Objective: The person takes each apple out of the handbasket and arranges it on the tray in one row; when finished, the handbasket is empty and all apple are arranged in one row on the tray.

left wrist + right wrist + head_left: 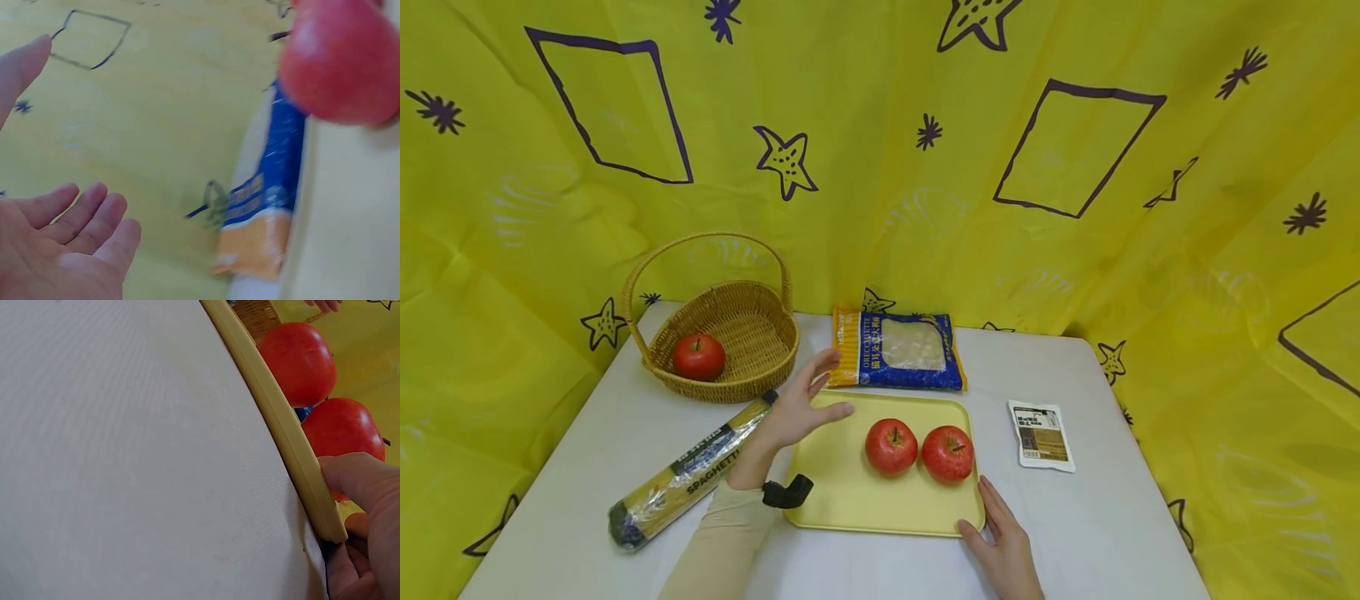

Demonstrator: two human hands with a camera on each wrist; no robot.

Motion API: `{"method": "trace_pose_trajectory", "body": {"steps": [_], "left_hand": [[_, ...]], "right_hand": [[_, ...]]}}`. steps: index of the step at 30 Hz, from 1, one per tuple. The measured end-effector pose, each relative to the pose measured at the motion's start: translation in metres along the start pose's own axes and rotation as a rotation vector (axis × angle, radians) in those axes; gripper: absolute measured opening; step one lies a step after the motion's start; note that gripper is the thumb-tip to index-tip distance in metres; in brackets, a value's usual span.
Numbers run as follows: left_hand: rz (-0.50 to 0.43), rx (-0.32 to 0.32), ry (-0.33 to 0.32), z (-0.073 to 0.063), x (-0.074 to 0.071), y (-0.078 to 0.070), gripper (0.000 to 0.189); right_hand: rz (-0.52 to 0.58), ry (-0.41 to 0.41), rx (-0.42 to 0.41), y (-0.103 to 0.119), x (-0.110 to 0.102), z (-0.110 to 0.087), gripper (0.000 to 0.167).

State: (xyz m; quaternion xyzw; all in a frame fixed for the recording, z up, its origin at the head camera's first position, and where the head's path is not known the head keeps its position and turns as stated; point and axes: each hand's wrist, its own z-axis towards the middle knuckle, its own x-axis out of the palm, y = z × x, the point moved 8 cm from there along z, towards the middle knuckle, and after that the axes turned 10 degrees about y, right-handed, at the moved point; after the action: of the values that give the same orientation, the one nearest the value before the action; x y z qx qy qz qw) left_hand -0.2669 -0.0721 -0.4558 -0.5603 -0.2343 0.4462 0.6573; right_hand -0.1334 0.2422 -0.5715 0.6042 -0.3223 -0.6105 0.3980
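A yellow cloth backdrop (pixel 880 167) printed with dark stars and rectangles surrounds a white table (pixel 1112 533), on which all items rest. At the table's centre lies a pale yellow tray (pixel 842 492), bearing two red apples side by side and nearly touching: the left apple (pixel 891 446) and the right apple (pixel 948 453), both toward the tray's right half. At the far left corner stands a wicker basket (pixel 752 333) with an arched handle, holding a third apple (pixel 698 357). A long spaghetti packet (pixel 688 479) lies diagonally to the left of the tray, its near end toward the table's front edge and its far end close to the basket. Just behind the tray lies a blue and orange pasta bag (pixel 897 352) with a clear window, and to the tray's right, well apart from it, a small white sachet (pixel 1040 435). The left hand (pixel 797 408) hovers over the tray's far left corner with fingers spread wide and straight, gripping nothing; the left apple lies to its right, near but apart from the fingertips. In the left wrist view the open palm (pixel 56 250) appears below and to the left of a blurred apple (pixel 342 59), though the blur leaves it uncertain which of the two this is. The right hand (pixel 1003 542) rests at the tray's near right corner, the thumb (pixel 359 478) curled over the rim (pixel 294 444) and the fingers tucked beneath, holding the tray; the right apple lies just beyond the thumb.
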Motion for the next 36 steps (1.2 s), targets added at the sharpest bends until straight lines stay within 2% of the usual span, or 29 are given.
{"method": "trace_pose_trajectory", "body": {"steps": [3,8,11,15,19,23,26,32,36], "left_hand": [[-0.021,0.064,-0.067,-0.01,-0.026,-0.018,0.082],[0.013,0.135,-0.188,-0.028,-0.072,-0.041,0.081],[0.021,0.13,-0.25,-0.037,-0.099,-0.046,0.08],[-0.007,0.093,-0.29,-0.044,-0.128,-0.045,0.078],[0.007,-0.01,-0.322,-0.047,-0.154,-0.038,0.08],[0.115,-0.181,-0.335,-0.051,-0.181,-0.021,0.085],[0.182,-0.269,-0.327,-0.053,-0.197,-0.01,0.089],[0.257,-0.387,-0.289,-0.052,-0.214,0.007,0.099],[0.383,-0.504,-0.225,-0.05,-0.22,0.019,0.105]], "right_hand": [[0.008,-0.007,-0.016,0.0,0.0,0.0,0.067],[0.008,-0.017,-0.025,0.0,0.0,0.0,0.067],[-0.005,-0.012,-0.016,0.0,0.0,-0.001,0.067],[-0.019,-0.007,-0.019,0.002,-0.001,-0.001,0.066],[-0.008,-0.006,-0.028,0.004,-0.001,-0.001,0.066],[-0.001,0.001,-0.023,0.005,0.0,-0.001,0.066],[-0.006,0.0,-0.022,0.004,0.0,-0.001,0.066],[-0.021,-0.006,-0.026,0.002,0.0,0.0,0.066],[-0.021,-0.012,-0.036,0.002,0.0,0.0,0.066]]}}
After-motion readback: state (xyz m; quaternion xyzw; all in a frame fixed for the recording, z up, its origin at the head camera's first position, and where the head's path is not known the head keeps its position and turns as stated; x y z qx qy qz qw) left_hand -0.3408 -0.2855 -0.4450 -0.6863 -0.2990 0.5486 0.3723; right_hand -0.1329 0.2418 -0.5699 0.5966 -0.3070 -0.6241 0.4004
